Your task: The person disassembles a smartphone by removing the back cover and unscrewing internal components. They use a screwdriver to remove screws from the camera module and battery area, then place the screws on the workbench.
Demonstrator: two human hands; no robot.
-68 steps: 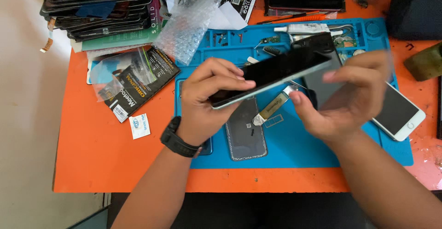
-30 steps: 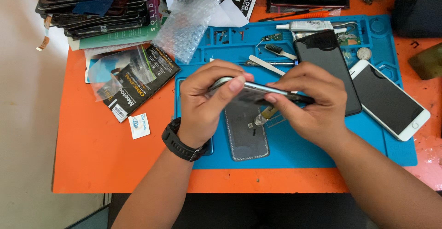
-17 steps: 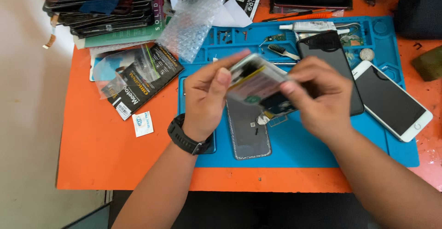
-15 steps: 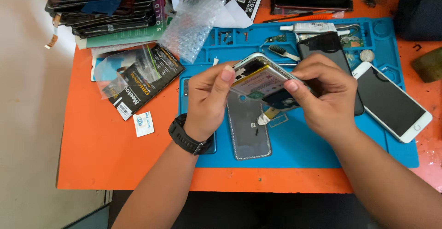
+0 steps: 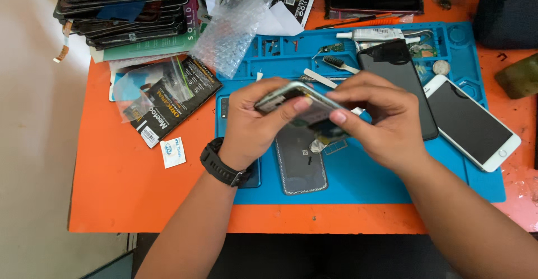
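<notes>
Both my hands hold an opened phone body (image 5: 300, 104) above the blue work mat (image 5: 392, 178). My left hand (image 5: 255, 125), with a black watch on the wrist, grips its left end with thumb on top. My right hand (image 5: 381, 119) pinches its right end with thumb and fingers. The phone is tilted, its metal edge facing me and inner parts showing underneath. Directly below it, a clear back cover (image 5: 300, 164) lies on the mat.
A black phone (image 5: 400, 82) and a white phone (image 5: 473, 125) lie on the mat's right. A stack of screens (image 5: 123, 10), bubble wrap (image 5: 235, 24), a black packet (image 5: 171, 99), a toothbrush (image 5: 339, 63) and a glue tube (image 5: 370, 33) sit on the orange table (image 5: 123, 189).
The phone has been turned over in both hands, from screen-up and tilted to inner side showing. My hands drew closer together above the back cover.
</notes>
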